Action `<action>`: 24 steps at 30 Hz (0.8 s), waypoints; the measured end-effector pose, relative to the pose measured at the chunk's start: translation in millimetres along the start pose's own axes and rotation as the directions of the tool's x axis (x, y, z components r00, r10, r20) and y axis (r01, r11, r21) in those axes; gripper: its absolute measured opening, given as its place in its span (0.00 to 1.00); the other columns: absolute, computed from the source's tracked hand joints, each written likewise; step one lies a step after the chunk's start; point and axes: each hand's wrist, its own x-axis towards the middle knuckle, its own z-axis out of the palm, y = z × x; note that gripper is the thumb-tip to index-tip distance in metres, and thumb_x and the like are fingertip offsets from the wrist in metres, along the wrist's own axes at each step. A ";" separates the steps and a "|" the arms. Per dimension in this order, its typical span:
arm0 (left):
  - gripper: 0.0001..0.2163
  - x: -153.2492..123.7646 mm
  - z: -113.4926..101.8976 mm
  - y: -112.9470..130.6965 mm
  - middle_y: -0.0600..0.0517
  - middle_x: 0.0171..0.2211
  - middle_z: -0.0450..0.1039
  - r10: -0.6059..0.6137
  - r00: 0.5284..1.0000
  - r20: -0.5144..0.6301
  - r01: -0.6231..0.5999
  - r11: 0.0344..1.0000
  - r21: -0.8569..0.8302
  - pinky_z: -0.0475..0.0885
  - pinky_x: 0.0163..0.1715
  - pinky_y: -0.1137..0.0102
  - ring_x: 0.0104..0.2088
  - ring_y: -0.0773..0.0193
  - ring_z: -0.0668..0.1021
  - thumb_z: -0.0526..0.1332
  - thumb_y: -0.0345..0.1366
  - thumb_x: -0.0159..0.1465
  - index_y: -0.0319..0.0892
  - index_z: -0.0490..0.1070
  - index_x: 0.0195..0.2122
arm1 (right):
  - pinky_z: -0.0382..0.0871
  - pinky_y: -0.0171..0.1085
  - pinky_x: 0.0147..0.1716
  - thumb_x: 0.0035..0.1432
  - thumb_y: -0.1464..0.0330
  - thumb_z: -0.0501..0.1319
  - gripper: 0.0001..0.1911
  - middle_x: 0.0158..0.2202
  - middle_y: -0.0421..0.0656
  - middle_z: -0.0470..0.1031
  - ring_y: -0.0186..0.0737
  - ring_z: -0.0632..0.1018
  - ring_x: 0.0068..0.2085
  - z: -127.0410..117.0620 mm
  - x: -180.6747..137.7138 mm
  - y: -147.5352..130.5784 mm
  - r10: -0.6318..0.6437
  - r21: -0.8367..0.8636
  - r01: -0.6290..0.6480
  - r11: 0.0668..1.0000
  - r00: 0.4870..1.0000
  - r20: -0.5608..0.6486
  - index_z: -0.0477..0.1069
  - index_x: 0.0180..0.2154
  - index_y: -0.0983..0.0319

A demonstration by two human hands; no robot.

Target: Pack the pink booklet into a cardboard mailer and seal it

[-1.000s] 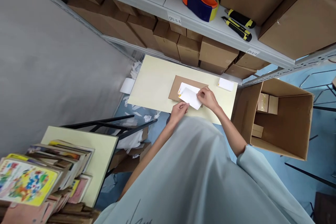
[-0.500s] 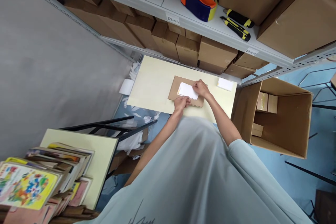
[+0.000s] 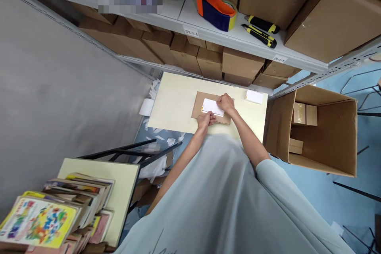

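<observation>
A flat brown cardboard box (image 3: 199,103) lies on the pale yellow table. On top of it rests a white paper slip (image 3: 211,105), like a label, with a small yellow mark at its left end. My right hand (image 3: 226,103) is closed in a pinch at the slip's right end, the wrist bent over the box. At the slip's lower edge, my left hand (image 3: 206,121) holds with thumb and fingers together. Fingers partly cover the slip, so I cannot make out whether it is one sheet or several. A similar white stack (image 3: 254,96) lies at the table's right end.
Above the table (image 3: 172,103) runs a shelf with cartons, a tape dispenser (image 3: 216,12) and two box cutters (image 3: 260,35). To the right stands a large open carton (image 3: 333,143) with small boxes inside. Books (image 3: 41,218) are piled on a side table at lower left.
My head view has shifted slightly, so the shelf and tables sit lower in view. Both hands stay at the white paper slip, with only slight finger movement.
</observation>
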 end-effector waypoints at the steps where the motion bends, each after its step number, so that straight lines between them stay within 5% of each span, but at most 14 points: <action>1: 0.08 0.5 -0.7 0.2 0.48 0.27 0.82 -0.004 1.000 0.000 0.004 1.000 0.001 0.69 0.21 0.76 0.23 0.66 0.82 0.66 0.36 0.67 0.36 0.79 0.35 | 0.72 0.39 0.58 0.72 0.71 0.57 0.14 0.57 0.51 0.77 0.45 0.80 0.55 0.1 0.0 0.0 0.004 0.002 -0.004 1.000 1.000 0.000 0.82 0.41 0.63; 24: 0.15 15.4 -10.4 -12.0 0.47 0.24 0.81 0.071 0.997 0.038 -0.075 0.989 0.124 0.69 0.21 0.76 0.22 0.66 0.81 0.63 0.43 0.71 0.35 0.82 0.38 | 0.69 0.40 0.59 0.69 0.72 0.64 0.10 0.54 0.48 0.77 0.43 0.78 0.54 15.9 -3.3 17.6 -0.081 0.073 0.089 0.993 0.992 -0.101 0.77 0.51 0.62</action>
